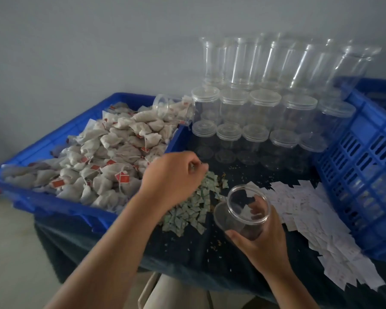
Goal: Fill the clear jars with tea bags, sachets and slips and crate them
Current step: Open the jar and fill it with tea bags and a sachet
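Note:
My right hand (262,239) grips an open clear jar (243,210), tilted with its mouth toward me, low over the dark table; a white slip shows inside it. My left hand (174,175) reaches over the pile of small green sachets (194,204), fingers curled and pinching at the pile's far edge; what it holds is too small to tell. White paper slips (316,221) lie spread to the right of the jar. Tea bags with red tags (103,157) fill the blue tray (60,206) on the left.
Stacked lidded clear jars (254,121) stand at the back, with open jars upside down on top of them. One jar (172,108) lies on its side on the tea bags. A blue slotted crate (366,166) stands on the right. Crumbs dot the dark cloth (187,253).

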`<state>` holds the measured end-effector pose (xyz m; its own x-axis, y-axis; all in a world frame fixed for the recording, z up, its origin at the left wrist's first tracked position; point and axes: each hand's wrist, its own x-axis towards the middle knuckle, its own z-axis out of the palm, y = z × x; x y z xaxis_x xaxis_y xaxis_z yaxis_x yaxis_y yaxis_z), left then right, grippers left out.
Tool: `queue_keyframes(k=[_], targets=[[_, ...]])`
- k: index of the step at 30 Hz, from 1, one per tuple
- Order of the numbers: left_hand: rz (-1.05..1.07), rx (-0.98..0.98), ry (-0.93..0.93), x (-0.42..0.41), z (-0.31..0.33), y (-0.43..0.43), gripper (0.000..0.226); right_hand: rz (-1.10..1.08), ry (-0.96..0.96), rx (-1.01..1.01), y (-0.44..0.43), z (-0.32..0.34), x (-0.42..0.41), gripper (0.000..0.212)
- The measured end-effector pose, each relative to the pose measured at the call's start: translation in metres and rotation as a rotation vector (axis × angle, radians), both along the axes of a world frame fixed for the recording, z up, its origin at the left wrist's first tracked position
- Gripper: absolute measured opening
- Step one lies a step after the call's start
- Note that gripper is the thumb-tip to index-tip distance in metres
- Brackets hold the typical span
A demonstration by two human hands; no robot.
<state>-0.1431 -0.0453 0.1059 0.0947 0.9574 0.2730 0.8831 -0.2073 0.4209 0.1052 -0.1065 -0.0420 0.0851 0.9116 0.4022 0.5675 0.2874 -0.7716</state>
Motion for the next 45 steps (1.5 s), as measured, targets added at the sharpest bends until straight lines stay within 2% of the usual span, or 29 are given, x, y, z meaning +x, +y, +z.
queue_keyframes(k=[3, 4, 6, 8, 10, 13, 15, 16, 19, 22, 25, 29, 32, 37, 39, 42, 45], targets=[[0.083, -0.259, 0.049, -0.061, 0.03, 0.026, 0.021, 0.022, 0.001, -0.01, 0.0, -0.001, -0.002, 0.103], [0.12, -0.331, 0.111, -0.079, 0.034, 0.036, 0.03, 0.024, 0.002, -0.009, -0.001, -0.001, -0.003, 0.103], [0.142, -0.429, 0.275, -0.106, 0.03, 0.049, 0.063, 0.025, 0.011, -0.01, -0.002, 0.002, -0.005, 0.098], [0.068, -0.52, 0.418, -0.114, 0.016, 0.054, 0.082, 0.019, 0.03, -0.03, -0.002, 0.006, -0.007, 0.096], [0.028, -0.489, 0.475, -0.115, -0.001, 0.058, 0.08, 0.016, 0.03, -0.038, -0.001, 0.008, -0.009, 0.096], [0.085, -0.261, 0.451, -0.116, -0.017, 0.059, 0.072, 0.017, 0.019, -0.033, -0.001, 0.009, -0.009, 0.097], [0.096, -0.177, 0.387, -0.119, -0.025, 0.058, 0.057, 0.016, 0.012, -0.023, -0.002, 0.009, -0.009, 0.095], [0.111, -0.143, 0.298, -0.121, -0.027, 0.058, 0.044, 0.014, 0.008, -0.019, -0.002, 0.01, -0.009, 0.094], [0.202, -0.019, -0.092, -0.124, -0.021, 0.056, 0.009, 0.017, -0.001, -0.012, -0.002, 0.009, -0.009, 0.092], [0.274, 0.151, -0.376, -0.118, 0.011, 0.049, 0.009, 0.026, -0.006, -0.003, 0.0, 0.008, -0.008, 0.09], [0.205, 0.194, -0.565, -0.102, 0.05, 0.035, 0.011, 0.036, -0.013, -0.003, 0.002, 0.004, -0.008, 0.09], [-0.067, 0.087, -0.767, -0.058, 0.074, 0.014, 0.003, 0.04, -0.015, -0.023, 0.005, -0.001, -0.008, 0.096], [-0.287, -0.095, -0.863, -0.014, 0.063, 0.002, 0.008, 0.056, -0.031, -0.015, 0.006, 0.002, -0.01, 0.094], [-0.468, -0.647, -0.923, 0.04, 0.017, -0.001, 0.02, 0.061, -0.066, 0.02, 0.004, 0.007, -0.013, 0.092], [-0.47, -0.762, -0.871, 0.051, 0.003, 0.0, 0.023, 0.054, -0.068, 0.015, 0.003, 0.008, -0.011, 0.091], [-0.42, -0.72, -0.705, 0.055, -0.001, 0.003, 0.018, 0.057, -0.08, 0.037, 0.001, 0.01, -0.01, 0.092], [-0.349, -0.521, -0.476, 0.051, 0.011, 0.006, 0.011, 0.057, -0.088, 0.024, 0.0, 0.01, -0.008, 0.09]])
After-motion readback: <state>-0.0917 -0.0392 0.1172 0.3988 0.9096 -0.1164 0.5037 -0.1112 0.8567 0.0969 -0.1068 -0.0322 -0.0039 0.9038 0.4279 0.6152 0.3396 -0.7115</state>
